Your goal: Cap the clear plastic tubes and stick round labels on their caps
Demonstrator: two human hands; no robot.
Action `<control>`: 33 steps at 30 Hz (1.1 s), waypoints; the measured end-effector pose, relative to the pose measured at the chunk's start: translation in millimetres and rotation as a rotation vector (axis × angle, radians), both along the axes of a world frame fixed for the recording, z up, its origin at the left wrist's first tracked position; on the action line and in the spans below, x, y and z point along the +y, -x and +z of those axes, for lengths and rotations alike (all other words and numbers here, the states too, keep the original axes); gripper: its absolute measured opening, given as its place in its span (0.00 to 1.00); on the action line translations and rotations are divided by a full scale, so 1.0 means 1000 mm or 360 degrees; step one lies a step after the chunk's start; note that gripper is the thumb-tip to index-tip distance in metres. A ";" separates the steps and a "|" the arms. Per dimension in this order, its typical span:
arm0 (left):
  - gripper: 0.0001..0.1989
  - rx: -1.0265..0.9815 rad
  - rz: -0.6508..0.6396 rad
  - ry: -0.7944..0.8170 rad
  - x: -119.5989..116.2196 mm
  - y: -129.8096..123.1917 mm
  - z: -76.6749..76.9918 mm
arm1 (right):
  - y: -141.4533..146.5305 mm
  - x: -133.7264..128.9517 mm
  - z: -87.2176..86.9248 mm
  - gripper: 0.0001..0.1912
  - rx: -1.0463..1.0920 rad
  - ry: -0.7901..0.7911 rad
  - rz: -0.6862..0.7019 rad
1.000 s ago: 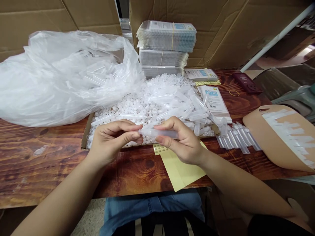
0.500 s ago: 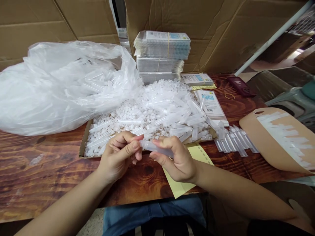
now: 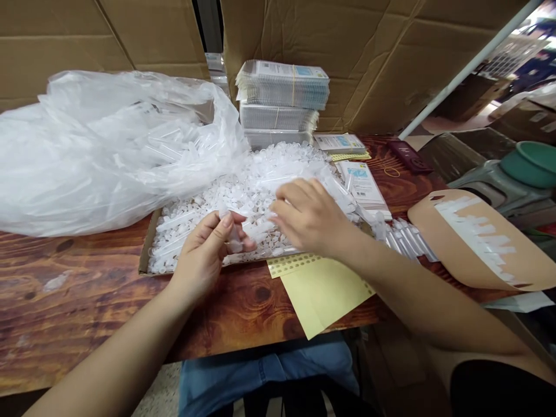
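Closed around a small translucent plastic tube point(image 3: 235, 240), my left hand point(image 3: 211, 246) hovers above the front edge of a shallow cardboard tray point(image 3: 145, 249). The tray holds a heap of plastic tubes and small caps point(image 3: 204, 202). My right hand point(image 3: 308, 214) is over the right part of this heap, palm down with bent fingers. Motion smears its fingertips, and whether they grip a piece is hidden. Below the tray lies a yellow sheet point(image 3: 328, 295) with rows of small round marks.
A large clear plastic bag point(image 3: 108, 156) of tubes lies at left. Banded card stacks point(image 3: 282, 87) stand behind the heap, with loose cards point(image 3: 365, 185) to their right. Finished-looking tubes point(image 3: 406, 240) lie in a row beside a tan bin point(image 3: 469, 249). Cardboard walls point(image 3: 325, 35) close the back.
My right hand has let go of the tube and moved up over the heap. The tube stays in my left hand, now tilted upright. More of the yellow sheet shows.
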State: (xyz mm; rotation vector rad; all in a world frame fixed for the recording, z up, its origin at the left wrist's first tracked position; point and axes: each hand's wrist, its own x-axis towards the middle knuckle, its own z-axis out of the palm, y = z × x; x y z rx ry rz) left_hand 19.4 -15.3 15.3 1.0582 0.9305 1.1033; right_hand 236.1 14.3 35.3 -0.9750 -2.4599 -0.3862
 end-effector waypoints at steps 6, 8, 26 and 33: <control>0.17 0.0856 -0.0082 -0.0513 -0.001 0.006 0.000 | 0.014 0.055 0.006 0.14 -0.0605 0.0148 -0.0070; 0.16 0.1098 -0.0125 -0.0655 -0.003 0.006 0.000 | 0.021 0.062 0.004 0.12 -0.0624 0.0227 -0.0085; 0.09 0.0973 -0.0165 -0.0649 -0.002 0.015 -0.007 | 0.000 0.011 -0.004 0.03 0.0780 0.0588 0.0752; 0.03 0.1184 -0.0376 -0.1043 0.000 0.015 -0.005 | 0.007 -0.004 -0.025 0.05 0.1053 0.0715 0.0706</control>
